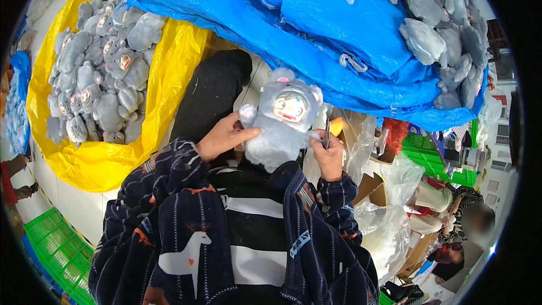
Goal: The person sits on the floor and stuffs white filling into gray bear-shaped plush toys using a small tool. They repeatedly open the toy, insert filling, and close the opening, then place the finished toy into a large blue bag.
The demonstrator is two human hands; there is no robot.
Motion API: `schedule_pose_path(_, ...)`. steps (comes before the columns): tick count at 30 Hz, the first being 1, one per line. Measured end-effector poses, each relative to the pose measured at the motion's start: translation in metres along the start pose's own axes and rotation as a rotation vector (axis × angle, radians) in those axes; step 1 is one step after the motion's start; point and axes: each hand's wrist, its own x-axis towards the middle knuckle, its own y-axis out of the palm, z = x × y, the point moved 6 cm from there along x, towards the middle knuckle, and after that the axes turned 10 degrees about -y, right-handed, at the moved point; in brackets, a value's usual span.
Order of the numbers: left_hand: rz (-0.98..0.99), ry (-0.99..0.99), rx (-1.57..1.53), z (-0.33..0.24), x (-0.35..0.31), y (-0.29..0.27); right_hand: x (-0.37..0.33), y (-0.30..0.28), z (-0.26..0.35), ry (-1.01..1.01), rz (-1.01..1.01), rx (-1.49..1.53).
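Note:
A grey plush toy (276,135) with round ears and a printed doll-like face is held upright in front of my chest. My left hand (221,135) grips its side, the thumb lying across the front of the body. On the other side, my right hand (328,155) is closed around small dark metal scissors (326,134), their blades pointing away from me. The fingertips of that hand touch or nearly touch the toy's arm. How the fingers sit in the scissor handles is hidden.
To the left, a yellow sack (189,51) holds many grey plush toys. A blue sheet (339,39) spreads ahead, with more grey plush pieces (423,39) at its right. Cardboard and clear plastic bags (384,231) lie right, near another person (468,209). A green crate (62,248) stands lower left.

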Motion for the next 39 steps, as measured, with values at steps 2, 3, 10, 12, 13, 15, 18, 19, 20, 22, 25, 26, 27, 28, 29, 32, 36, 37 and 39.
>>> schedule_pose_path(2, 0.095, -0.032, -0.216, 0.008, 0.007, 0.009, -0.001, 0.002, 0.004, -0.051, -0.008, -0.034)
schedule_pose_path(3, 0.091, -0.007, -0.231, 0.007, 0.009, 0.010, -0.001, 0.003, 0.006, -0.068, -0.025, -0.044)
schedule_pose_path(10, 0.129, 0.061, -0.289, 0.012, 0.013, 0.013, 0.002, -0.008, -0.006, -0.148, -0.141, -0.075)
schedule_pose_path(12, 0.122, 0.097, -0.318, 0.008, 0.008, 0.011, 0.008, -0.027, -0.009, -0.096, -0.252, 0.003)
schedule_pose_path(13, 0.100, 0.095, -0.270, 0.012, 0.010, 0.009, 0.010, -0.029, -0.008, -0.119, -0.241, 0.064)
schedule_pose_path(15, 0.127, 0.058, -0.179, 0.014, 0.012, 0.008, 0.005, -0.021, 0.002, -0.065, -0.153, 0.046)
schedule_pose_path(18, 0.134, 0.071, -0.163, 0.011, 0.011, 0.011, -0.002, 0.007, 0.010, -0.118, -0.026, -0.198)
schedule_pose_path(19, 0.143, 0.071, -0.155, 0.011, 0.011, 0.012, -0.004, 0.011, 0.011, -0.144, -0.046, -0.249)
schedule_pose_path(20, 0.151, 0.071, -0.148, 0.011, 0.011, 0.013, -0.003, 0.006, 0.008, -0.211, -0.063, -0.418)
schedule_pose_path(22, 0.149, 0.071, -0.154, 0.014, 0.010, 0.012, 0.003, -0.012, -0.012, -0.344, -0.096, -0.759)
schedule_pose_path(25, 0.119, 0.081, -0.161, 0.016, 0.008, 0.008, 0.004, -0.050, -0.027, -0.200, -0.230, -0.230)
schedule_pose_path(26, 0.120, 0.083, -0.136, 0.013, 0.010, 0.007, 0.008, -0.055, -0.027, -0.136, -0.239, -0.188)
schedule_pose_path(27, 0.130, 0.075, -0.104, 0.012, 0.009, 0.008, 0.008, -0.048, -0.014, -0.091, -0.221, -0.132)
schedule_pose_path(28, 0.143, 0.074, -0.092, 0.014, 0.010, 0.008, 0.009, -0.036, 0.000, -0.052, -0.207, -0.076)
schedule_pose_path(29, 0.139, 0.085, -0.099, 0.013, 0.011, 0.009, 0.012, -0.025, 0.006, -0.017, -0.194, -0.024)
schedule_pose_path(32, 0.130, 0.095, -0.114, 0.011, 0.009, 0.010, 0.016, 0.006, 0.016, -0.184, -0.075, -0.227)
schedule_pose_path(36, 0.129, 0.074, -0.112, 0.012, 0.008, 0.009, 0.013, 0.014, -0.003, -0.110, 0.008, -0.160)
schedule_pose_path(37, 0.125, 0.069, -0.105, 0.013, 0.008, 0.010, 0.011, 0.010, -0.015, -0.046, 0.014, -0.072)
schedule_pose_path(39, 0.133, 0.062, -0.099, 0.013, 0.008, 0.010, 0.005, 0.005, -0.018, -0.029, 0.057, 0.004)
